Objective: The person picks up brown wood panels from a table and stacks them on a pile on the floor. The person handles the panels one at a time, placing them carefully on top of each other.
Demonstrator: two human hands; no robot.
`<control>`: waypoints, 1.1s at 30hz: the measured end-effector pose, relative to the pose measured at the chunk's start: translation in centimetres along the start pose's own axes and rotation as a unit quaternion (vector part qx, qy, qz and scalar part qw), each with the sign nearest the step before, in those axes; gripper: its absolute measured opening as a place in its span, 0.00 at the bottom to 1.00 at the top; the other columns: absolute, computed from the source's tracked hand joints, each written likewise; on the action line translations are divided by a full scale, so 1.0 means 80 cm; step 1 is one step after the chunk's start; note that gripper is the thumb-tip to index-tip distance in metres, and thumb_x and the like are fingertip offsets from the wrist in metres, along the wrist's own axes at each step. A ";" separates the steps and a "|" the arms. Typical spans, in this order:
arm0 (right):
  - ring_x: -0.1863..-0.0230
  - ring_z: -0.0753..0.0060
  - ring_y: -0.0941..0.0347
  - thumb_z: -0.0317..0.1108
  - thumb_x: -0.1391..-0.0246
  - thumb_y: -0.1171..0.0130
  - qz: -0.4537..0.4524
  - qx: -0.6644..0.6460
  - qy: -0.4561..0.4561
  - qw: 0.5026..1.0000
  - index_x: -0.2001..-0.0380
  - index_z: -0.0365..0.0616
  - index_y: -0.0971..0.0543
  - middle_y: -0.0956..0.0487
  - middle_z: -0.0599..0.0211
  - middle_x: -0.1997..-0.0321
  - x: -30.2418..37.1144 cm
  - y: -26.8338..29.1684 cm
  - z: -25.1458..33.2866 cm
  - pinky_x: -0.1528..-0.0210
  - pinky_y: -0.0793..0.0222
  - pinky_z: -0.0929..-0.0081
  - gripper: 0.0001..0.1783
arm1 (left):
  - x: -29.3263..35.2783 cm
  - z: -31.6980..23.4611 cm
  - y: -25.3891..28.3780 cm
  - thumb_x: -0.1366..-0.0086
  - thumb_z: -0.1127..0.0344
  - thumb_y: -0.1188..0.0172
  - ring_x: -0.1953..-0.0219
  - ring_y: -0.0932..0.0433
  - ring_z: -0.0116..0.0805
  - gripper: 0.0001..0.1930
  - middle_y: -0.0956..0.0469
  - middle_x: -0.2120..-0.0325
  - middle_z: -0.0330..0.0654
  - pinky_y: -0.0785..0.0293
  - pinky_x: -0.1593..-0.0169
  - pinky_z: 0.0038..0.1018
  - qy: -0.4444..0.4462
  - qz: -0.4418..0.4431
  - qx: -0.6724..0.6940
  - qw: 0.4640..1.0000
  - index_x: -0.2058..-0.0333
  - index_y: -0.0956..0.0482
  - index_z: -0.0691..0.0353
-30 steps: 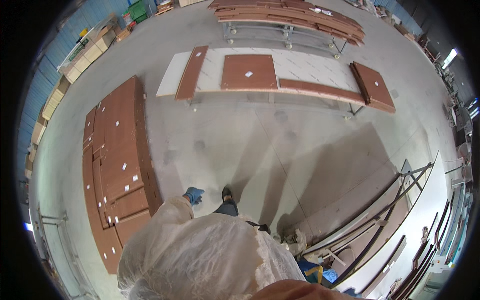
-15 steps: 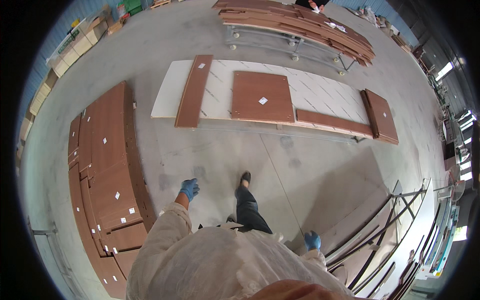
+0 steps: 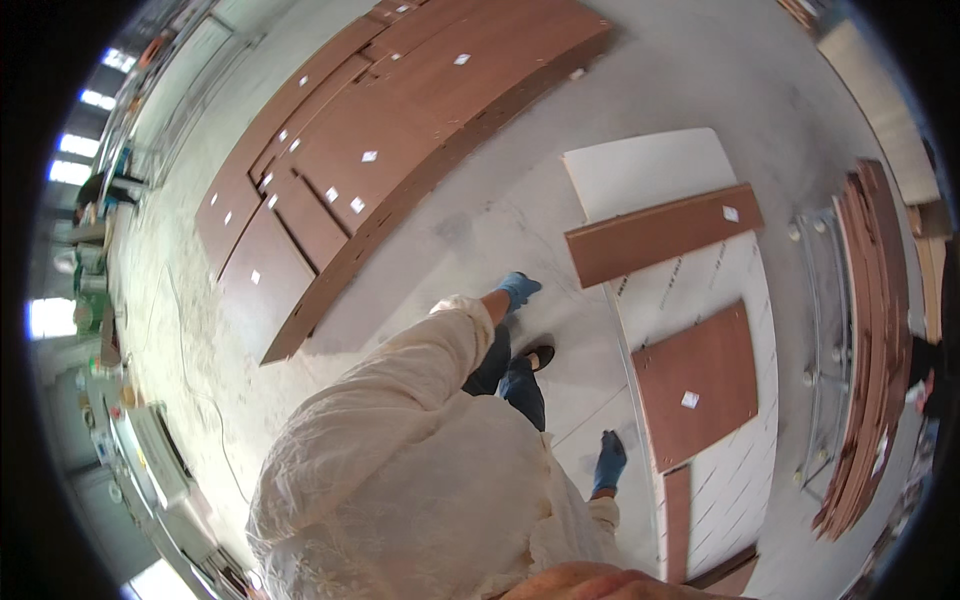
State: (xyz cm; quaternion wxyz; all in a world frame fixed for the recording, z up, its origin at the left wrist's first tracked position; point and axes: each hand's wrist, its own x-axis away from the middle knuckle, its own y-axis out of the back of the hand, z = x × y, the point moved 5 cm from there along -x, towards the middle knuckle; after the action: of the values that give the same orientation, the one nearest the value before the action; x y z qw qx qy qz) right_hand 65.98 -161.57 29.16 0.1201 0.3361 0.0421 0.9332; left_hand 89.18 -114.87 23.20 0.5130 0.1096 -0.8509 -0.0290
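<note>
My left hand point(image 3: 518, 290), in a blue glove, hangs in the air over the floor with its fingers loosely stretched and nothing in them. My right hand point(image 3: 610, 462), also blue-gloved, is lower down beside the edge of a long white board point(image 3: 655, 165). It looks empty, its fingers loosely bent and small in view. Across the white board lie a narrow brown panel point(image 3: 665, 236), a squarish brown panel point(image 3: 697, 375) with a white label, and a brown strip point(image 3: 678, 520). Neither hand touches them.
A large stack of brown labelled panels point(image 3: 410, 130) stands at the upper left. At the right, more brown boards point(image 3: 868, 350) lie on a wheeled metal rack point(image 3: 825, 330), with another person point(image 3: 930, 378) beyond. A cable point(image 3: 190, 370) runs over the floor at the left.
My view has swung to the left. The panel stack has shifted from the left side to the top, and the white board to the right. Both hands stay empty as I step.
</note>
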 end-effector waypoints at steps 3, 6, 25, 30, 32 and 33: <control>0.45 0.68 0.25 0.32 0.35 0.43 0.038 -0.008 -0.013 0.999 0.44 0.30 0.24 0.20 0.58 0.45 -0.063 -0.046 0.113 0.39 0.30 0.73 0.21 | -0.053 -0.018 -0.022 0.43 0.51 0.29 0.69 0.19 0.39 0.24 0.18 0.67 0.44 0.24 0.66 0.36 -0.015 -0.038 -0.145 0.989 0.56 0.18 0.63; 0.45 0.69 0.25 0.33 0.34 0.43 0.052 0.068 -0.026 0.996 0.44 0.30 0.24 0.20 0.59 0.45 -0.090 -0.085 0.162 0.39 0.31 0.73 0.21 | -0.095 -0.016 -0.037 0.44 0.49 0.29 0.57 0.18 0.41 0.31 0.18 0.56 0.47 0.23 0.54 0.34 -0.077 -0.107 -0.170 0.977 0.46 0.21 0.60; 0.53 0.77 0.24 0.36 0.38 0.37 0.121 0.094 -0.233 0.960 0.45 0.33 0.22 0.17 0.62 0.49 -0.158 -0.212 0.206 0.52 0.29 0.80 0.22 | -0.163 -0.105 -0.107 0.38 0.53 0.32 0.41 0.27 0.47 0.29 0.24 0.43 0.47 0.30 0.43 0.43 0.154 0.105 0.166 0.968 0.42 0.25 0.58; 0.48 0.71 0.23 0.36 0.36 0.40 0.132 0.179 -0.159 0.962 0.45 0.31 0.22 0.18 0.60 0.47 -0.208 -0.189 0.215 0.43 0.29 0.75 0.22 | -0.182 -0.068 -0.130 0.32 0.58 0.39 0.45 0.26 0.42 0.22 0.23 0.47 0.41 0.27 0.46 0.41 0.089 0.154 0.341 0.923 0.42 0.26 0.56; 0.60 0.82 0.26 0.38 0.37 0.39 0.092 0.209 -0.114 0.967 0.50 0.35 0.18 0.16 0.70 0.56 -0.217 -0.178 0.220 0.55 0.29 0.79 0.19 | -0.196 -0.051 -0.135 0.30 0.58 0.42 0.42 0.28 0.43 0.24 0.27 0.42 0.41 0.27 0.41 0.43 0.132 0.176 0.382 0.898 0.38 0.32 0.56; 0.62 0.83 0.27 0.39 0.37 0.39 0.095 0.194 -0.130 0.968 0.50 0.38 0.18 0.16 0.72 0.57 -0.217 -0.175 0.218 0.56 0.29 0.79 0.19 | -0.205 -0.049 -0.133 0.30 0.60 0.43 0.42 0.28 0.45 0.24 0.27 0.42 0.42 0.27 0.41 0.44 0.144 0.181 0.378 0.896 0.38 0.32 0.55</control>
State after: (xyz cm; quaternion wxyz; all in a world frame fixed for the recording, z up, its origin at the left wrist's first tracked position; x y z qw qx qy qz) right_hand 92.79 -152.49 29.67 -0.0324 0.4736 0.1741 0.8628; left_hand 101.68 -121.45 9.11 0.5458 0.1422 -0.7199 0.4045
